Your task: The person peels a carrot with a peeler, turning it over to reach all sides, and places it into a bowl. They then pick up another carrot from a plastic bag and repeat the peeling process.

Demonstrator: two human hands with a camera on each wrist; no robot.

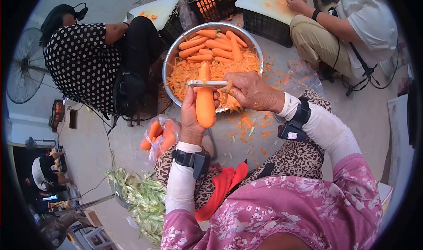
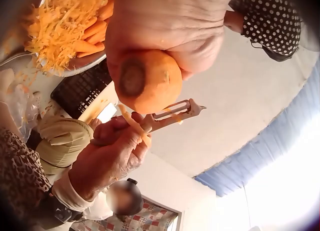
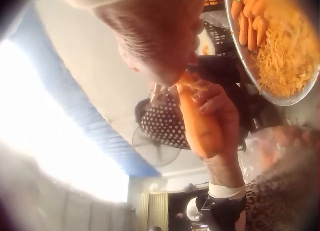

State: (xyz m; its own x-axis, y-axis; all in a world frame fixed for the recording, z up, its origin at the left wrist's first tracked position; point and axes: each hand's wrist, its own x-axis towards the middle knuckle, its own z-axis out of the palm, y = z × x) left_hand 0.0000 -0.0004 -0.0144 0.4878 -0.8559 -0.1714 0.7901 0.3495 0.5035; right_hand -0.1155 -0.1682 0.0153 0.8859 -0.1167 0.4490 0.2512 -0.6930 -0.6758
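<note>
My left hand (image 1: 192, 119) grips a large carrot (image 1: 205, 107) from below, its thick end pointing back toward me. In the left wrist view the carrot's butt (image 2: 150, 81) shows a dark round patch. My right hand (image 1: 255, 91) holds a peeler (image 1: 208, 83) by its handle, the blade lying across the carrot's upper part. A strip of peel (image 2: 134, 124) hangs by the right thumb. Beneath both hands stands a metal basin (image 1: 167, 69) with whole carrots (image 1: 220, 45) at the far side and a heap of peelings (image 1: 240, 67) nearer.
A plastic bag of carrots (image 1: 161, 135) lies left of my knees. Corn husks (image 1: 143, 197) are piled at lower left, and peel scraps (image 1: 251, 126) litter the floor. Two people sit beyond the basin, beside cutting boards (image 1: 158, 13) on black crates (image 1: 266, 27).
</note>
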